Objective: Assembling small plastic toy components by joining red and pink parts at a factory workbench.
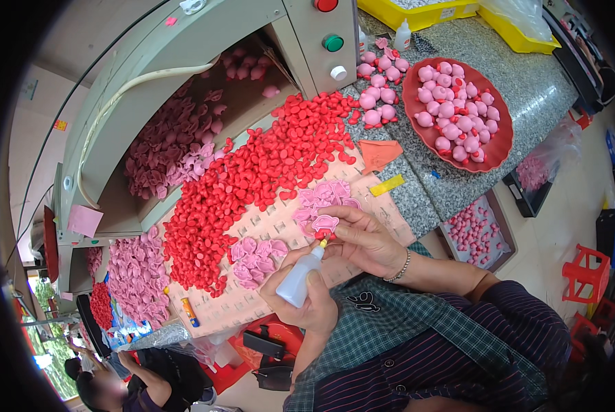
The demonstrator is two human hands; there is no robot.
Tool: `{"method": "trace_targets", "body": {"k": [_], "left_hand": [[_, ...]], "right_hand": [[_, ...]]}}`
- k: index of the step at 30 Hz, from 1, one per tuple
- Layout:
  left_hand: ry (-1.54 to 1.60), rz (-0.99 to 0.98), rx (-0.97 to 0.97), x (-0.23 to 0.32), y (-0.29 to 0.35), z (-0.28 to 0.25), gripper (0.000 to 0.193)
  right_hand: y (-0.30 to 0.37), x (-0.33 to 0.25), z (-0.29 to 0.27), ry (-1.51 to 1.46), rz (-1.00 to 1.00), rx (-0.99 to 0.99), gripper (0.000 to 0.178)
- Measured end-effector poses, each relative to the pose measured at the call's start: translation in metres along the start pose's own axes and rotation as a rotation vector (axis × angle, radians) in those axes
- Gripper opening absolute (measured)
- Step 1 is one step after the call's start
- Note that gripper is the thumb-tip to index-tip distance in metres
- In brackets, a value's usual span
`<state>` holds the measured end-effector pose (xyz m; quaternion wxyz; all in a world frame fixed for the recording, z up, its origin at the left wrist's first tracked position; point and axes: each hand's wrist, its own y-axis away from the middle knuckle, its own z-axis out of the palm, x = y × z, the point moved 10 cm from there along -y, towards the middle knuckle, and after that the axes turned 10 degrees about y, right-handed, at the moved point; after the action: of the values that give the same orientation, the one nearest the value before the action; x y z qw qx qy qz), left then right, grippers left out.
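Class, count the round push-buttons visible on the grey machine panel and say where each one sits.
3, stacked on the panel: red button at the top edge, green button below, white button lowest. Others may lie above the frame.

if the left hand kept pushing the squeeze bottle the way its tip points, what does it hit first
Most likely the small pink piece pinched in the right hand. The left hand aims the white squeeze bottle up at it, the yellow tip almost touching, though depth is unclear.

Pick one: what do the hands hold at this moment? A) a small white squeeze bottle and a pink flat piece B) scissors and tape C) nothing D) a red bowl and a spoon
A: the left hand grips a small white squeeze bottle, its yellow tip at a pink flat piece pinched in the right hand.
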<state>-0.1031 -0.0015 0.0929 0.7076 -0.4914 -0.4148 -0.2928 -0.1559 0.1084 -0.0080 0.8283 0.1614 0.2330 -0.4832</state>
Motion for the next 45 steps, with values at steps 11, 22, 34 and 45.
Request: {"method": "trace_targets", "body": {"k": [11,22,34,45], "left_hand": [[-0.052,0.023,0.012,0.006,0.000,-0.002,0.028],[-0.072,0.039,0.008,0.010,-0.001,0.001,0.026],[-0.085,0.019,-0.022,0.007,-0.001,-0.001,0.026],[-0.060,-0.013,0.005,0.008,-0.003,0.001,0.028]], "right_hand": [[0.001,0.001,-0.002,0.005,-0.007,0.018,0.038],[0.000,0.002,-0.003,0.039,-0.041,0.024,0.036],[0.000,0.003,0.000,0.032,-0.004,-0.001,0.038],[0.001,0.001,0.004,-0.010,0.042,-0.010,0.039]]}}
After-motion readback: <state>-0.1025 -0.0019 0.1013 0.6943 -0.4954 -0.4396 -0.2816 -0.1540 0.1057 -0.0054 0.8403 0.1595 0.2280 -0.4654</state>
